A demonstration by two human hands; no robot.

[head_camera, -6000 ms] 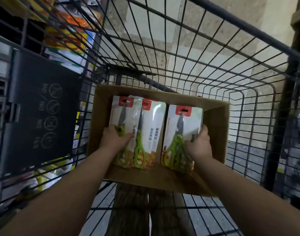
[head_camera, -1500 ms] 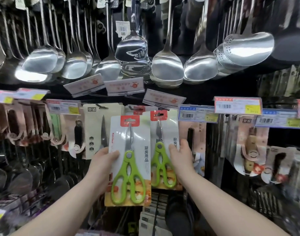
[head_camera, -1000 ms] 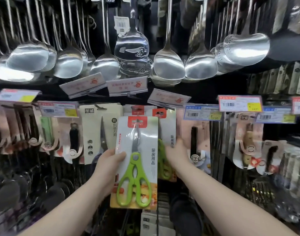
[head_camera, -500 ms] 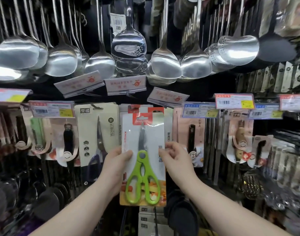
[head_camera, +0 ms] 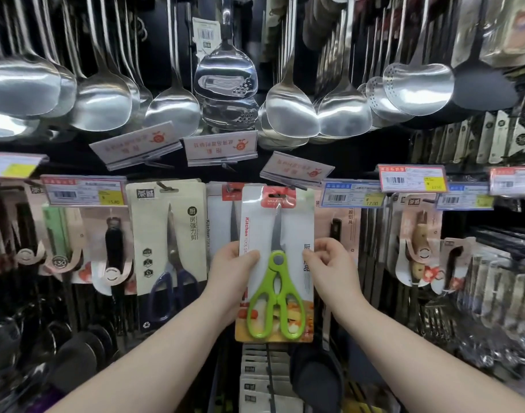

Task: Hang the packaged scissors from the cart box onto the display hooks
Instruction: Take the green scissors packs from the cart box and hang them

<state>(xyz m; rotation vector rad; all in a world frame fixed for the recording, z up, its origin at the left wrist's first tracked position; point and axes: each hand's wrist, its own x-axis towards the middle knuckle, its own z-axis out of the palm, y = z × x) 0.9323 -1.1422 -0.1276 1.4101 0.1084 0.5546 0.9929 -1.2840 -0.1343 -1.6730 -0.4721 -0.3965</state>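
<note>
Green-handled scissors pack point(head_camera: 277, 263) held upright in front of the display, left hand point(head_camera: 233, 272) pinching its left edge and right hand point(head_camera: 330, 268) pinching the right edge, both closed on the card. Its red top tab sits right at hook level, overlapping another identical pack point(head_camera: 224, 216) hanging behind. Blue-handled scissors point(head_camera: 169, 254) hang just to the left, steel ladles point(head_camera: 172, 113) above, price tags point(head_camera: 352, 193) alongside.

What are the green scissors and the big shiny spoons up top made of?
Green scissors: handles look like glossy plastic, bright and smoothly molded; the blades look like steel, grey and reflective.
Hanging ladles: probably polished stainless steel, since they mirror the lights.
</note>
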